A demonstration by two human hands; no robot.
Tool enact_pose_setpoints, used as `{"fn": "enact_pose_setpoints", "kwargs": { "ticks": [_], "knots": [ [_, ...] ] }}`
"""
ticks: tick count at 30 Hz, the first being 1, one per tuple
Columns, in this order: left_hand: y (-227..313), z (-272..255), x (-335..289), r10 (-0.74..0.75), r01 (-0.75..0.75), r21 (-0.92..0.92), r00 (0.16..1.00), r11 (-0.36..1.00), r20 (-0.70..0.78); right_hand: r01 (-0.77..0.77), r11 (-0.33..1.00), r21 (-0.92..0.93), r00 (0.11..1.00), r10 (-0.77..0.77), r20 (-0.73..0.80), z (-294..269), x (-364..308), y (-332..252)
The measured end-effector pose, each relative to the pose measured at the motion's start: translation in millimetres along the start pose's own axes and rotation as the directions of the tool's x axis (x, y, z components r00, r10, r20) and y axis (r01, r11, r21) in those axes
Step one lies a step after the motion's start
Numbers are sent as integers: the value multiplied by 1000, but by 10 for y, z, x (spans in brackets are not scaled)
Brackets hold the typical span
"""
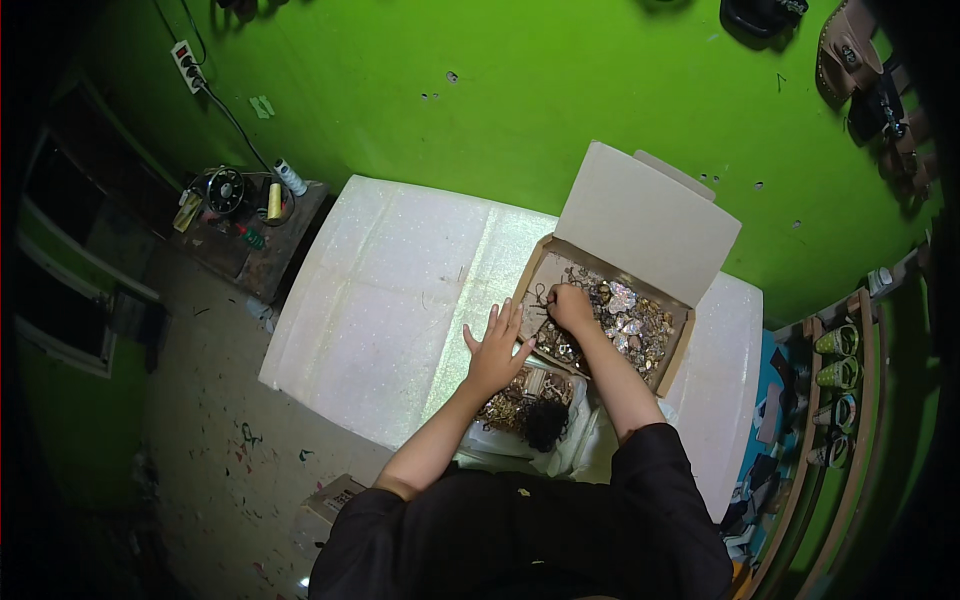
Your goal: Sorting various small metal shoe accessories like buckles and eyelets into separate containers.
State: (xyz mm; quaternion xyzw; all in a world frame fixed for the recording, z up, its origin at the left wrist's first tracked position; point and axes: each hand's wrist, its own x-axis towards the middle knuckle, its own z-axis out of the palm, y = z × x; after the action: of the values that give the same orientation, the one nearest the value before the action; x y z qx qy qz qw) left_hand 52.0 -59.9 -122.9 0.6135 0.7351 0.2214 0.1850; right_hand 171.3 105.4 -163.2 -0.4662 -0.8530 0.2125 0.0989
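A cardboard box (684,346) with its lid (648,222) raised lies on the table, holding many small shiny trinkets (625,318), some silvery, some brown and gold. My right hand (570,308) is inside its left part, fingers closed in a pinch at a thin dark looped cord (540,294). My left hand (494,352) lies flat with fingers spread, beside the box's near left edge. Close to my body, a smaller open container of gold and brown trinkets (497,408) sits below the left hand, with a black fluffy bunch (546,424) on it.
A glittery white cover (400,260) spreads over the table against the green wall (400,80). Far left, a small sewing-type table (240,250) bears a black wheel (226,190) and thread spools (275,200). At the right stands a wooden rack with sandals (838,373); more footwear (848,50) hangs above.
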Motion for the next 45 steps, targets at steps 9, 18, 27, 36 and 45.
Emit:
{"fn": "enact_pose_setpoints", "kwargs": {
  "ticks": [9,18,27,36,45],
  "knots": [
    [-59,-51,-118,-48,47,-69,999,997,-23,-1,847,532,1000,15,-22,-539,-175,-101],
    [51,-189,-346,13,-36,-166,990,986,-139,42,659,751,999,-8,-49,-1252,-597,-506],
    [174,-482,-352,43,-88,-394,992,915,-122,16,629,778,1000,-12,-10,-1368,-1136,-850],
    [212,-620,-356,310,-96,-781,942,618,129,-53,404,913,994,107,11,-1231,-1654,-984],
    [339,-564,169,374,-275,-586,926,762,52,43,679,733,938,225,-264,-1131,-1339,-765]
  ]
}}
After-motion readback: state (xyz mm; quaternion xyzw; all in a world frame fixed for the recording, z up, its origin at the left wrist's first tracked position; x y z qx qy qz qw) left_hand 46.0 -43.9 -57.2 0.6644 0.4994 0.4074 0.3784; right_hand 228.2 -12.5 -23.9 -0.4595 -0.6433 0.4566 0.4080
